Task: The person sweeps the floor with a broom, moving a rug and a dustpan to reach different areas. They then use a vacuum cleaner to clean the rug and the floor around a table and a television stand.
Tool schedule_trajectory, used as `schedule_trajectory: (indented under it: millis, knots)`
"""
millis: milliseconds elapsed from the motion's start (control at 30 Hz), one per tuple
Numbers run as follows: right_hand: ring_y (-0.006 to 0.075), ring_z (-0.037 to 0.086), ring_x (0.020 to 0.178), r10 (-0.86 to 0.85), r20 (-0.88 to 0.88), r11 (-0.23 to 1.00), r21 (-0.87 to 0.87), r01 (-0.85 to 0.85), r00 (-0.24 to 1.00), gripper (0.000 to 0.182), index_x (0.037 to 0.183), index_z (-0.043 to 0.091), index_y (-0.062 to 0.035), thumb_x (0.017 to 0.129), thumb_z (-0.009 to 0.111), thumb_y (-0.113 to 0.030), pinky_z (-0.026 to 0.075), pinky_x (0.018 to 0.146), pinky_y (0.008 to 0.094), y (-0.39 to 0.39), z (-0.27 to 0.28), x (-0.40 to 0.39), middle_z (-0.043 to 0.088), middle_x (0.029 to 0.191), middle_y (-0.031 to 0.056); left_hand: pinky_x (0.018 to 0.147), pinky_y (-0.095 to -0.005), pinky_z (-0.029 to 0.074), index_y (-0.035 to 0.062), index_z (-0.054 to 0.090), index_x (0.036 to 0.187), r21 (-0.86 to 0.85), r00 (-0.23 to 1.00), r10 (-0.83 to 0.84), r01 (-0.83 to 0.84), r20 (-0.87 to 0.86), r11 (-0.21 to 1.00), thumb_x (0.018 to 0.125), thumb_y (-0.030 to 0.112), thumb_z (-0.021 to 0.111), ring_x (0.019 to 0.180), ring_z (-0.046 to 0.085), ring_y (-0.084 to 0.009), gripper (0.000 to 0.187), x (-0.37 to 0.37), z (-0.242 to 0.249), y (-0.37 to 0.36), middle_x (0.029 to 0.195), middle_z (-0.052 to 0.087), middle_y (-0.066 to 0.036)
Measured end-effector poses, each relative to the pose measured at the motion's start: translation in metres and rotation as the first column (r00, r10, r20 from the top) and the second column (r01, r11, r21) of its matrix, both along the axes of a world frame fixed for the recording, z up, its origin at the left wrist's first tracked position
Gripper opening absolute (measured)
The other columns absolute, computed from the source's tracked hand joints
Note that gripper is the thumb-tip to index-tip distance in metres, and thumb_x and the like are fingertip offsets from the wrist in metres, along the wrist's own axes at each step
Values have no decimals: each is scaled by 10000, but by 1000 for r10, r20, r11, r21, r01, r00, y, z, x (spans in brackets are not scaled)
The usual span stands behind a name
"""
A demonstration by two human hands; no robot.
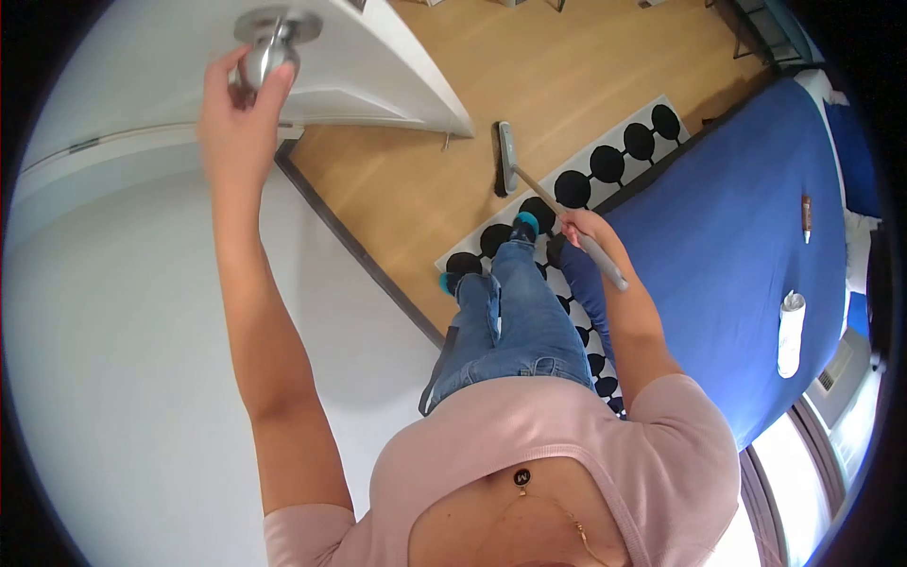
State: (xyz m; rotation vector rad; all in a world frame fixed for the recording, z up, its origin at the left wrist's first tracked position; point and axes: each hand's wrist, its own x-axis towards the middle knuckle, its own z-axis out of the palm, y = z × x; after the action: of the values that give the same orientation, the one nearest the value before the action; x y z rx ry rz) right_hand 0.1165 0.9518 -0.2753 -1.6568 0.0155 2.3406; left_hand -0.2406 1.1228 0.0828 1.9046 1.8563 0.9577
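At the upper left, my left hand (244, 111) has its fingers closed around a silver door knob (272, 64). The knob sits on a white door (378, 66), which stands away from its frame. My right hand (588, 227) grips the handle of a broom (540, 193) near its grey end, out to my right. The broom's grey head (507, 157) with dark bristles rests on the wooden floor, beyond my feet. Parts of the fingers of both hands are hidden behind what they hold.
Under my feet lies a white rug with black dots (605, 164). A bed with a blue cover (709, 246) stands on the right, bearing a white roll (792, 333) and a small brown tube (806, 217). A white wall (142, 331) runs along my left.
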Motion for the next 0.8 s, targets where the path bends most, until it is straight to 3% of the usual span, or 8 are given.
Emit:
schedule_trajectory:
  millis: [233,400,467,567,600,667,700,800]
  knots:
    - [76,386,354,69,14,994,80,-70,998,117,906,459,-48,804,477,-104,330,286,222,-47,81,24,436,535,17,860,-286,350,-5,380,1176,-139,999,52,-49,18,989,782,93,537,1001,443,-176,436,-32,7,-70,1141,444,-123]
    - [95,383,353,212,14,976,51,-212,977,200,972,455,-4,786,504,-60,338,291,245,-60,95,11,421,519,24,914,-313,319,-30,364,1194,-201,913,336,-293,231,935,822,262,470,1080,413,-212,484,-72,0,-145,1196,416,-128]
    - [127,419,350,379,137,914,97,-393,915,99,830,518,15,758,515,-53,351,305,272,-50,94,2,434,483,48,916,-338,333,-9,365,1208,-199,850,472,-433,234,879,837,311,425,1082,420,-212,494,-76,-7,-165,1200,415,-119]
    - [185,518,376,703,307,548,340,-764,641,194,573,542,24,727,514,-90,390,338,319,-13,41,-4,513,464,108,899,-360,359,-10,411,1178,-145,775,617,-600,136,787,847,319,391,1051,448,-222,467,-113,-32,-210,1152,458,-130]
    - [183,536,394,794,380,320,402,-858,474,207,618,556,7,738,494,-149,411,369,322,9,9,-10,540,488,98,893,-365,366,-9,423,1170,-118,749,656,-645,97,755,850,319,379,1043,455,-229,461,-132,-42,-226,1137,471,-135]
    - [168,576,444,831,411,273,284,-919,374,226,674,587,-35,720,494,-236,452,450,322,68,4,-36,583,512,69,897,-365,361,-14,427,1163,-73,687,726,-723,34,687,850,317,380,1047,451,-233,457,-163,-53,-248,1137,471,-137]
    - [164,592,477,870,467,-27,366,-930,159,180,692,597,-45,699,511,-203,458,462,308,93,-33,-52,584,509,65,899,-365,359,-16,428,1159,-71,653,757,-754,30,653,850,316,381,1049,450,-235,456,-173,-57,-256,1136,470,-138]
    - [269,596,523,582,812,-267,242,-933,43,150,656,615,-17,607,551,-143,471,502,349,152,-33,-107,594,583,158,906,-365,352,-23,433,1148,-86,551,823,-821,136,564,851,312,383,1055,444,-240,450,-186,-56,-271,1136,469,-141]
